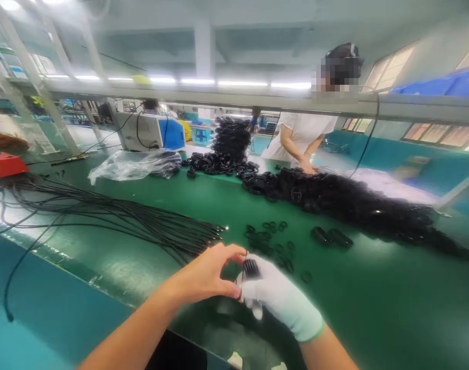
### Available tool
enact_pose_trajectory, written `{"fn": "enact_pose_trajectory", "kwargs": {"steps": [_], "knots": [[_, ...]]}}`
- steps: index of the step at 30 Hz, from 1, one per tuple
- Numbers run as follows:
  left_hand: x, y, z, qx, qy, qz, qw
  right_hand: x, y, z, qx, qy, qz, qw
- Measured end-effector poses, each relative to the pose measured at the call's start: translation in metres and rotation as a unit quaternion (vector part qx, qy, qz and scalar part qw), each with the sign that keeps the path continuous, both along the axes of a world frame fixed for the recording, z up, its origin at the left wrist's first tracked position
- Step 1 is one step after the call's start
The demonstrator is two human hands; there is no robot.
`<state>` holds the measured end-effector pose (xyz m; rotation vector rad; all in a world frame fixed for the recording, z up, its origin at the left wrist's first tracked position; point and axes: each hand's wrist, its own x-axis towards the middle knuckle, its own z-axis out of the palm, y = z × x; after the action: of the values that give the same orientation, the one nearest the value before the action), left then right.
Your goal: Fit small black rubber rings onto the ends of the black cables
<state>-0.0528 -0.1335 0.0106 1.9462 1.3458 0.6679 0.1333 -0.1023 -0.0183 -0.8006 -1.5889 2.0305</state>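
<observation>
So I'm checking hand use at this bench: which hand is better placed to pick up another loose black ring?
Probably the left hand: it is bare, with only its fingers touching the small black stack that the gloved right hand grips. The loose rings lie just beyond both hands.

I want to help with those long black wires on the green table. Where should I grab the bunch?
Grab the bundle of long thin black cables just behind its gathered tips, coming down from above. There the strands lie tight together pointing right, while toward the left they fan apart. The bare left hand and white-gloved right hand pinch a small black ribbed part nearby.
</observation>
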Motion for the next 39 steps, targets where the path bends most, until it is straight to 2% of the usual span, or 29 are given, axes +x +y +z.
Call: {"fn": "enact_pose_trajectory", "kwargs": {"steps": [2,5,8,11,13,15,17,20,22,23,26,28,30,32,34,36,39], "knots": [[0.004,-0.002,-0.002,-0.012,-0.003,-0.007,1.000,-0.004,-0.002,0.000,0.000,-0.044,-0.003,0.999],[0.014,-0.007,0.002,-0.017,0.049,-0.012,0.999,-0.008,-0.004,-0.005,0.037,-0.118,-0.023,0.992],[0.025,-0.009,0.012,-0.019,0.149,-0.002,0.989,-0.010,-0.007,-0.014,0.131,-0.133,-0.065,0.980],[0.023,0.000,0.016,-0.037,0.224,-0.008,0.974,-0.010,-0.009,-0.020,0.235,-0.127,-0.098,0.959],[0.014,0.011,0.014,-0.090,0.212,-0.060,0.971,-0.009,-0.009,-0.019,0.258,-0.141,-0.102,0.950],[0.005,0.019,0.008,-0.149,0.135,-0.098,0.975,-0.007,-0.008,-0.015,0.260,-0.149,-0.122,0.946],[0.002,0.022,0.000,-0.158,0.064,-0.085,0.982,-0.003,-0.007,-0.009,0.224,-0.122,-0.129,0.958],[0.008,0.014,-0.010,-0.107,0.066,-0.049,0.991,0.005,-0.007,-0.003,0.076,0.003,-0.032,0.997],[0.012,0.007,-0.008,-0.135,0.051,-0.051,0.988,0.009,-0.007,-0.004,0.001,0.108,0.036,0.994],[0.012,0.004,-0.005,-0.165,0.014,-0.045,0.985,0.010,-0.006,-0.006,-0.014,0.150,0.051,0.987],[0.011,0.001,0.008,-0.218,-0.181,0.014,0.959,0.009,-0.005,-0.015,-0.029,0.223,0.061,0.972],[0.011,0.002,0.015,-0.208,-0.296,0.043,0.931,0.007,-0.005,-0.019,-0.030,0.239,0.058,0.969],[0.014,0.003,0.017,-0.198,-0.365,0.050,0.908,0.004,-0.005,-0.020,-0.027,0.249,0.052,0.967],[0.018,0.002,0.016,-0.156,-0.380,0.065,0.909,0.003,-0.005,-0.018,-0.025,0.250,0.042,0.967],[0.022,-0.001,0.017,-0.074,-0.313,0.080,0.943,0.003,-0.004,-0.015,-0.024,0.230,0.033,0.972],[0.025,-0.003,0.018,0.022,-0.190,0.063,0.980,0.002,-0.004,-0.013,-0.032,0.196,0.033,0.980],[0.031,-0.003,0.017,0.107,-0.067,0.046,0.991,0.001,-0.004,-0.017,-0.049,0.173,0.051,0.982]]}}
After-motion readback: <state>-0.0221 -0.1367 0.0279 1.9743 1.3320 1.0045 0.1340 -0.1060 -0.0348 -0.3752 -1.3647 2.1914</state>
